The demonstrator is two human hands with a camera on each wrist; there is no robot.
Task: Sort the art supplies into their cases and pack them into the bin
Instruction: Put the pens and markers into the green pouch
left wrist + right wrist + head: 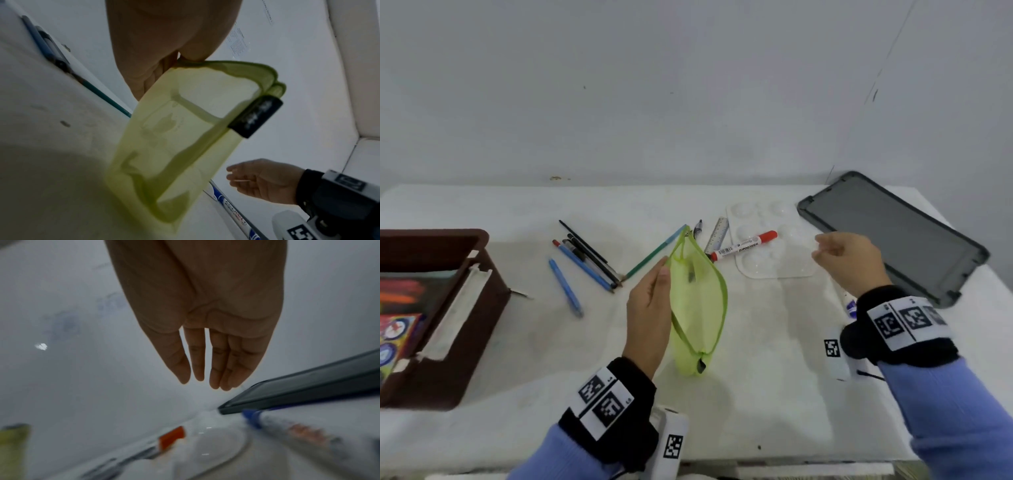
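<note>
My left hand pinches the rim of a yellow-green mesh pouch and holds its zipper mouth wide above the table; a small dark item shows inside. In the left wrist view the pouch hangs from my fingers. My right hand hovers over the clear palette, fingers relaxed and holding nothing. A red marker lies on the palette's left edge. Several pens and brushes, a blue pen and a green pencil lie left of the pouch.
A brown bin with colourful items inside stands at the left edge. A dark grey lid lies at the back right. A ruler and a black marker lie behind the pouch. A blue-capped marker lies under my right wrist.
</note>
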